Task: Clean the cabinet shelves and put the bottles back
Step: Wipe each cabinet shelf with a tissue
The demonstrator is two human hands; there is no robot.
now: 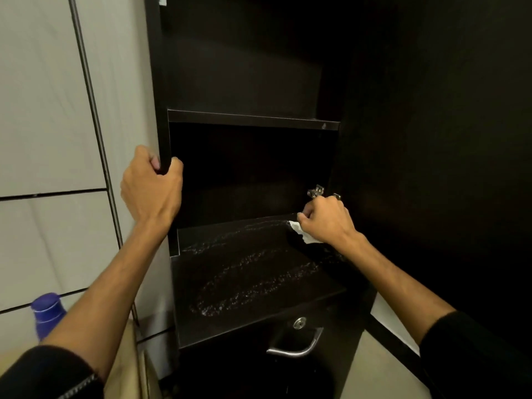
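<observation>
A dark cabinet stands open in front of me. Its lower shelf (244, 272) shows wet, curved wipe streaks. My right hand (325, 220) is closed on a crumpled white cloth (300, 233) and presses it on the shelf's far right corner, just below a metal hinge (316, 191). My left hand (151, 188) grips the front edge of the cabinet's left side panel (159, 82). The upper shelf (253, 119) is bare. A bottle with a blue cap (47, 311) stands at the lower left, outside the cabinet, partly hidden by my left forearm.
The open cabinet door (431, 139) fills the right side. Below the shelf is a drawer front with a keyhole (299, 323) and a curved metal handle (296, 348). A light panelled wall (51, 125) with a thin vertical rod is at the left.
</observation>
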